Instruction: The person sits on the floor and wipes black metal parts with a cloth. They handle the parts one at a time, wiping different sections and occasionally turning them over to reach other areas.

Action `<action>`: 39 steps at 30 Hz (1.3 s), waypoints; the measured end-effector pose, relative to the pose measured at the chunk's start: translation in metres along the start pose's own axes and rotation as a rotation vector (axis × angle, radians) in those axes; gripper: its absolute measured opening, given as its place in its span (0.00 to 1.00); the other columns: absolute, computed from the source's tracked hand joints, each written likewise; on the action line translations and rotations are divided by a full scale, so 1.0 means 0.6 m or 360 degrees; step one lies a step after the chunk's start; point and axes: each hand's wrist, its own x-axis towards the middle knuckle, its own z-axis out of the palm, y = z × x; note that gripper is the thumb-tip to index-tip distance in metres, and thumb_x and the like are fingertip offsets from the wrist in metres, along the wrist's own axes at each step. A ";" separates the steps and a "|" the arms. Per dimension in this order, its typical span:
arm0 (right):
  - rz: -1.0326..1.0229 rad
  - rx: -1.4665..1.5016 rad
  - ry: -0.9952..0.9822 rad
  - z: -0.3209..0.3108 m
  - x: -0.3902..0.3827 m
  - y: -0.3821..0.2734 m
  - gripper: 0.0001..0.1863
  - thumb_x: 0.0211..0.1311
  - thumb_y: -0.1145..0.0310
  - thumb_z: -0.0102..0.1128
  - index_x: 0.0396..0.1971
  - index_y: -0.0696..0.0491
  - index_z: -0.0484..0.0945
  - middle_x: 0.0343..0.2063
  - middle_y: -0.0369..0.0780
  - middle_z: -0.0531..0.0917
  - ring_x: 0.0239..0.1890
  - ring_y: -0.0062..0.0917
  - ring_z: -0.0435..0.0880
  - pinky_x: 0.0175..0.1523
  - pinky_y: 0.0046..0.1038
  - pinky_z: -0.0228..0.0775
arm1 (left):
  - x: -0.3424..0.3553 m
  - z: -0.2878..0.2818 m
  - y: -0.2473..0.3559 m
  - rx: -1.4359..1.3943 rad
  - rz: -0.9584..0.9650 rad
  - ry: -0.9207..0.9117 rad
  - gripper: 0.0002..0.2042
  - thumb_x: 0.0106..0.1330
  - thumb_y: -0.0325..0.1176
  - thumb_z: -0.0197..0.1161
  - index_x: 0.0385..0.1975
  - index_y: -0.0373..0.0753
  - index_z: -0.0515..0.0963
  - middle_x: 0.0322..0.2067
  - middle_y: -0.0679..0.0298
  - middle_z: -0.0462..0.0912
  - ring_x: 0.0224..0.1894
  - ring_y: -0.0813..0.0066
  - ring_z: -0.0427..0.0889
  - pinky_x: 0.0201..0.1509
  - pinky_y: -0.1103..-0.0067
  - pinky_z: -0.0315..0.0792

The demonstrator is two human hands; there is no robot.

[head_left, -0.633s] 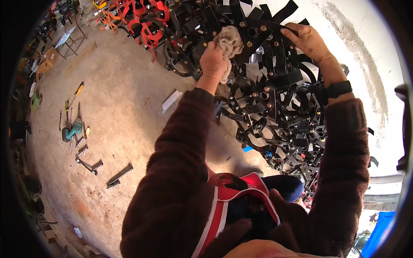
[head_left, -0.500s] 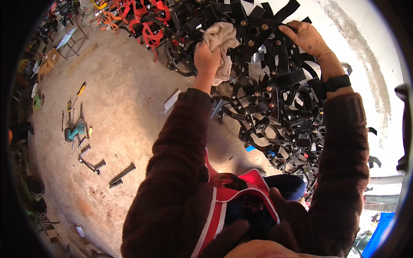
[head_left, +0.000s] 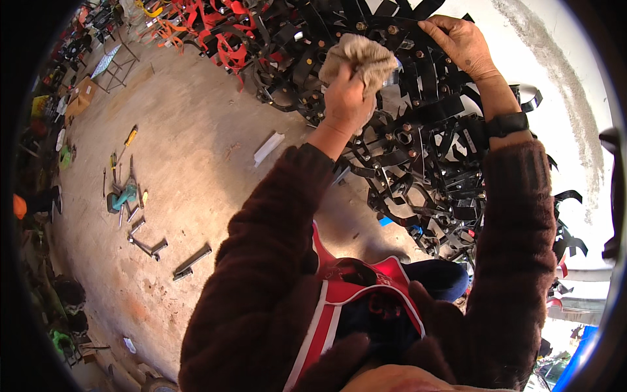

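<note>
My left hand [head_left: 346, 103] is closed round a crumpled beige rag [head_left: 363, 60], which lies against a heap of black curved metal blades [head_left: 418, 127] bolted together in clusters. Brass-coloured bolt heads dot the blades near the rag. At the upper right, my right hand [head_left: 461, 47] pinches the edge of one black blade [head_left: 428, 31] between thumb and fingers. The rag hides the part of the blades beneath it.
Red blades [head_left: 225, 49] are piled at the top left of the heap. A teal power tool [head_left: 123, 195], screwdrivers and sockets lie on the concrete floor [head_left: 196, 157] to the left. A pale metal strip [head_left: 268, 147] lies near my left forearm. A white wall [head_left: 555, 117] stands to the right.
My left hand has moved right and slightly down with the rag across the blades. My right hand has shifted slightly up, still at the blade's edge. The whole view has shifted a little.
</note>
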 end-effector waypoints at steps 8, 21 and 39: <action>0.0075 -0.0138 -0.0123 0.007 0.005 0.005 0.20 0.66 0.49 0.55 0.43 0.49 0.83 0.36 0.41 0.86 0.39 0.36 0.85 0.48 0.32 0.76 | -0.081 -0.038 -0.035 0.0394 -0.0327 -0.0807 0.13 0.58 0.39 0.64 0.39 0.41 0.79 0.46 0.56 0.78 0.39 0.52 0.81 0.39 0.62 0.76; 0.0311 -0.0127 -0.0280 0.006 0.007 0.009 0.21 0.65 0.42 0.54 0.42 0.42 0.85 0.27 0.36 0.86 0.32 0.27 0.85 0.45 0.29 0.75 | -0.118 -0.034 0.005 0.0258 -0.0591 -0.1755 0.15 0.58 0.45 0.61 0.35 0.39 0.82 0.35 0.56 0.85 0.39 0.58 0.85 0.41 0.67 0.79; 0.0189 -0.0223 -0.0131 0.012 0.003 0.000 0.19 0.65 0.45 0.55 0.39 0.44 0.85 0.26 0.37 0.86 0.30 0.29 0.86 0.40 0.30 0.76 | 0.074 -0.188 -0.182 -0.1709 -0.1060 0.1174 0.19 0.62 0.33 0.66 0.51 0.34 0.73 0.47 0.63 0.79 0.47 0.70 0.79 0.49 0.71 0.76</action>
